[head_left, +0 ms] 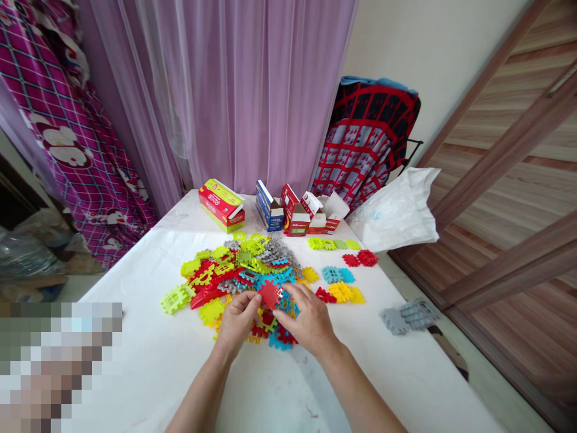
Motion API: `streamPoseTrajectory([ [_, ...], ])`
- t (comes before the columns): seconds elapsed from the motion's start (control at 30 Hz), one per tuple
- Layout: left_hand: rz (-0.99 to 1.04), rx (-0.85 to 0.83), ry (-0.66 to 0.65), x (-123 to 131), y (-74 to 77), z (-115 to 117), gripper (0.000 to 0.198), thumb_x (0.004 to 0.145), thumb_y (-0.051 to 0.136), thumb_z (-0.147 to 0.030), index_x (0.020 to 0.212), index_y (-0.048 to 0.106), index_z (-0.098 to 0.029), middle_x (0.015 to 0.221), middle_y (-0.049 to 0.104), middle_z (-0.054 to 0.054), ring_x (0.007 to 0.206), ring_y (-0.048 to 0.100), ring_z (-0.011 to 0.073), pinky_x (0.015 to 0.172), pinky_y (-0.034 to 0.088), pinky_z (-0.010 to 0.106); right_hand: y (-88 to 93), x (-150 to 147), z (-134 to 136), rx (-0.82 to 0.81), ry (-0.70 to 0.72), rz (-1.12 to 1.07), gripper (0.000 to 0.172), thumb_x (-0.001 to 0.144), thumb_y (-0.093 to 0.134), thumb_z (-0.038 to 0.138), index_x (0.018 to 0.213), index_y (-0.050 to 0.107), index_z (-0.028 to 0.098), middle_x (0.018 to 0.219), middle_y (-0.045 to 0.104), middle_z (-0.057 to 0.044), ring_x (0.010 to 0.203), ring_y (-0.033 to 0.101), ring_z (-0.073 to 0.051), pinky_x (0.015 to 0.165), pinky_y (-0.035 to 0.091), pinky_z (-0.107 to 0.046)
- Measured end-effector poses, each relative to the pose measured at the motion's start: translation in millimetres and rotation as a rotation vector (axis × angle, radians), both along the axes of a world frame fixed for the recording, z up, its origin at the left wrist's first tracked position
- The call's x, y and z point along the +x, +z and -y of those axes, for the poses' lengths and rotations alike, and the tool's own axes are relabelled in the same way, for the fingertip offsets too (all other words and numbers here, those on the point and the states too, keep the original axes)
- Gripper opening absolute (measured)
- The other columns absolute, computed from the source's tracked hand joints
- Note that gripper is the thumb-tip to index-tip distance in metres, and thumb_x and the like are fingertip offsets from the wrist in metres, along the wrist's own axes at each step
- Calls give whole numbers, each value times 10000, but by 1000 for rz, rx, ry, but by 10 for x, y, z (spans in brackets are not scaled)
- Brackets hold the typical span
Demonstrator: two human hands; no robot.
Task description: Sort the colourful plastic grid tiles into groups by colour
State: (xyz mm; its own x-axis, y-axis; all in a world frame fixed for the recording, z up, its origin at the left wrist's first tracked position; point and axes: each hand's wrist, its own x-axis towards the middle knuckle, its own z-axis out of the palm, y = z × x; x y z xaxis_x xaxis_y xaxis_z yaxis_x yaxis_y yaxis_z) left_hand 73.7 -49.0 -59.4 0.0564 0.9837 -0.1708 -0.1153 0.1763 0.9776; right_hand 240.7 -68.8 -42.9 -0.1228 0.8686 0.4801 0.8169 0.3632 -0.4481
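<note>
A red toothed plastic piece [270,294] is held up between both hands, over the front of a mixed pile of interlocking pieces [220,267] in green, red, blue, yellow and grey. The thumb and fingers of my left hand [238,319] pinch its left edge. My right hand [309,316] has its thumb and index finger at the piece's right side. Right of the pile lie sorted groups: green pieces [333,244], red pieces [367,258], light blue pieces [332,275], yellow pieces [341,292] and grey pieces [417,314].
Along the back of the white table [148,349] stand a red and green box [222,207], a blue box [269,210] and several opened red boxes [295,216]. A white bag [396,213] sits at the back right corner. Part of the lower left is pixelated.
</note>
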Motion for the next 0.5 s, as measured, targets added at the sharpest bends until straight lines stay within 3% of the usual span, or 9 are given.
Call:
streamPoseTrajectory([
  [0.17,-32,9,-29,10,1,10,515,637,643,-678,755,611,-178,380,495,-75,316,350,59,347,226,166,-44,-51,39,13,-45,4,375,711,677,271,1071,603,196,1033,657,-83,970,617,-241,850,507,-364],
  [0.27,-57,48,-23,4,-7,18,559,657,619,-693,849,644,-169,527,608,-30,368,445,83,355,277,184,-60,25,16,22,-89,-25,341,706,663,304,1024,606,194,960,659,-67,881,619,-218,786,506,-336],
  [0.37,-62,103,15,-15,-1,27,581,702,580,-694,917,647,-159,686,662,12,428,508,96,359,320,191,-85,327,-116,31,-220,-106,333,721,632,370,1002,615,191,888,657,-43,730,601,-176,712,494,-308],
  [0.5,-34,152,87,-52,20,36,584,734,544,-698,912,647,-152,677,639,21,473,534,117,346,337,189,-118,1050,-422,-60,-565,-197,405,734,595,501,995,647,195,836,664,-30,662,593,-174,654,468,-295],
])
